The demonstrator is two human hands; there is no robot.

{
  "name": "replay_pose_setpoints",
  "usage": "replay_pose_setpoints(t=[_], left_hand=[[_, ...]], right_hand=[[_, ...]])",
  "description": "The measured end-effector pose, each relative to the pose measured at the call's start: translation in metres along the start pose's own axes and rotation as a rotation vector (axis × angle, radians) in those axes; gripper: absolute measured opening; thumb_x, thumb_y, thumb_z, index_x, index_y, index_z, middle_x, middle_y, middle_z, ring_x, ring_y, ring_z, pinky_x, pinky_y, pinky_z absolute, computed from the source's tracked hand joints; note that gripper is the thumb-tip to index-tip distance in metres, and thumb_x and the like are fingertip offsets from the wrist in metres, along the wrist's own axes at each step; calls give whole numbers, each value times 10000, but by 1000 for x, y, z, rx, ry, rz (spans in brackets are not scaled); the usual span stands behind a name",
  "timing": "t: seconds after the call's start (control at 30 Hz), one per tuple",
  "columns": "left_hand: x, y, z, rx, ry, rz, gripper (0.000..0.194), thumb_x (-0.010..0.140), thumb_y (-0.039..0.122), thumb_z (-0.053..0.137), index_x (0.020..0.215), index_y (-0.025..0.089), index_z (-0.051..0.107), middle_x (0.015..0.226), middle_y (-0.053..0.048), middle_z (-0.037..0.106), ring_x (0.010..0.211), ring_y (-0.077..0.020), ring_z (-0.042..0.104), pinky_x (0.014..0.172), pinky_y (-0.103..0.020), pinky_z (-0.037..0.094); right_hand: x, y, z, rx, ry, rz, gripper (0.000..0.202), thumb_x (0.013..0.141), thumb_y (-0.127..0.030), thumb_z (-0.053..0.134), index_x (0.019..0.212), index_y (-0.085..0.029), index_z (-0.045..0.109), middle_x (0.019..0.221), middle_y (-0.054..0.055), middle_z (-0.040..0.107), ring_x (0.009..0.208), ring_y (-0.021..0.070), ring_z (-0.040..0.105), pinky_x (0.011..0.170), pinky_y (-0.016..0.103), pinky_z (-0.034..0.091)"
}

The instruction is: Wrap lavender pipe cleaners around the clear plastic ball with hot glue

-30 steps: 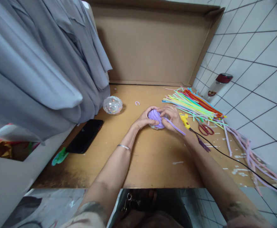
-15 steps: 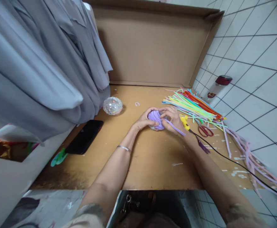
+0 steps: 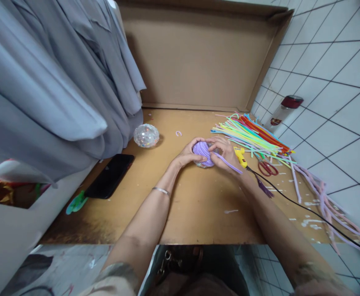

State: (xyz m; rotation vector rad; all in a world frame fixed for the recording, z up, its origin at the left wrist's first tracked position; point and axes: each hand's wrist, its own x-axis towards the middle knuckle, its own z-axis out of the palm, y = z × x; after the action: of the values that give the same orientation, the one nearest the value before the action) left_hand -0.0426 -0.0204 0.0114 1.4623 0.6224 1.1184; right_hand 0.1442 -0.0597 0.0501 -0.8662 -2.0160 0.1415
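A clear ball wrapped in rows of purple pipe cleaner (image 3: 202, 153) is held just above or on the table; I cannot tell which. My left hand (image 3: 188, 154) curls around its left side, thumb across the front. On the right side my right hand (image 3: 222, 152) pinches the purple strand against the ball. The strand's loose end (image 3: 231, 165) sticks out past the fingers toward my right wrist. Bare clear surface shows at the ball's lower edge. Another faceted clear ball (image 3: 146, 135) sits apart to the left, and a small pale pink curl (image 3: 178, 133) lies behind my hands.
Right of my hands lie a yellow glue gun (image 3: 240, 157) with a black cord, red-handled scissors (image 3: 267, 167) and many coloured pipe cleaners (image 3: 254, 133). A bottle (image 3: 283, 112) stands behind them. At left are a black phone (image 3: 110, 176), a green clip (image 3: 76, 202) and grey cloth (image 3: 106, 82).
Both hands keep nearly the same grip on the ball and strand. The view has shifted very slightly; nothing else has visibly moved.
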Motion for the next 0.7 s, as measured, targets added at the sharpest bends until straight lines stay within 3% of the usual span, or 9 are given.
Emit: replay_pose_setpoints(t=[0.33,0.6,0.7], left_hand=[[-1,2,1,-35,-54,31,751,453,329,939,1106,189,596,1181,-56,636,1123,-235,571,996,-318,420],[0,0,0,-31,-44,28,773,439,324,941,1121,188,605,1220,-62,628,1155,-243,564,1017,-315,413],[0,0,-1,-29,-41,13,785,435,316,943,1129,192,597,1219,-60,629,1136,-236,572,1006,-310,419]], right_hand=[[0,-2,-1,12,-4,23,111,673,-177,580,741,-262,604,1071,53,774,1145,308,647,1006,547,449],[1,-3,-2,-30,15,-9,104,684,-168,586,717,-250,641,962,57,749,1031,285,647,967,523,463],[1,-3,-4,-32,32,13,97,697,-176,599,714,-242,668,1071,77,722,1073,291,638,983,540,452]])
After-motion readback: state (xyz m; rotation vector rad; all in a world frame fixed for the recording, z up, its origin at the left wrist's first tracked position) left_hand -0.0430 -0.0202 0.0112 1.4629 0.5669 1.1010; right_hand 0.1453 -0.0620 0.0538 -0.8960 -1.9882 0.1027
